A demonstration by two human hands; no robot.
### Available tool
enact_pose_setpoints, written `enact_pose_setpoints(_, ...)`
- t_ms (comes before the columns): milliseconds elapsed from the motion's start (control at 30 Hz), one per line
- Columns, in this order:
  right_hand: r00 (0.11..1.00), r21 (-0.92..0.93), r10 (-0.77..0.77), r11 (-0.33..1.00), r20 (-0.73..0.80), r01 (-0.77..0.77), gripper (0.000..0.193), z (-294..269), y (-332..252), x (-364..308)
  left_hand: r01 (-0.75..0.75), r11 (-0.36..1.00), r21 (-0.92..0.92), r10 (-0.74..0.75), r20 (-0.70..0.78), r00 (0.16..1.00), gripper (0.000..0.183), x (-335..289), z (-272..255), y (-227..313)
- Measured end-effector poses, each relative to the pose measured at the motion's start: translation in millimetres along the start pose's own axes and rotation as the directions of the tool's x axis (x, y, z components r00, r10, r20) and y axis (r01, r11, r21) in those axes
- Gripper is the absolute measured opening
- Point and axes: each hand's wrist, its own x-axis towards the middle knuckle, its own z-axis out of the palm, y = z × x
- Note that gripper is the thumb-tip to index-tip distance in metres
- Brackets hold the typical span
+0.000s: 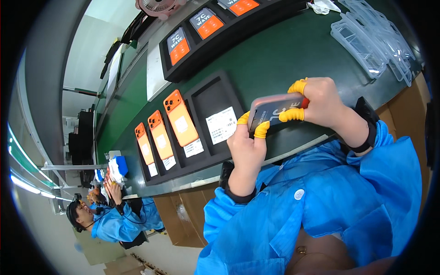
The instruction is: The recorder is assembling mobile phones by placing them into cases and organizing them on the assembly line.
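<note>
Between my two hands, above the near edge of the green bench, is a smartphone (271, 111) with a dark printed front and an orange-red edge. My left hand (246, 147) pinches its left end, and my right hand (323, 103) grips the right end. Yellow finger cots cover the thumbs and fingertips that touch it. To the left lies a black foam tray (223, 81). Several of its compartments hold orange phones (182, 120), backs up, with white labels sticking out below. A larger white label (221, 124) lies in the compartment nearest my left hand.
Behind the tray, a black foam box (201, 54) holds several grey-and-orange packs (178, 46). Clear plastic trays (360, 43) are piled at far right, near a crumpled white tissue (323, 6). Cardboard boxes (188, 215) stand below the bench. Another person in blue (121, 224) works at left.
</note>
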Motion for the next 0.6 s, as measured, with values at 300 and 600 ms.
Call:
enact_pose_setpoints(300,0.932,0.292,0.273,0.895,0.237,-0.336,0.041,-16,-13,4,0.197,0.872,-0.448,-0.003,0.399,0.917,0.066,-6,-5,8)
enact_pose_setpoints(600,0.89,0.923,0.427,0.258,0.157,-0.287,0.045,20,-6,-12,-0.047,0.996,0.073,0.017,0.37,0.929,0.013,-12,27,22)
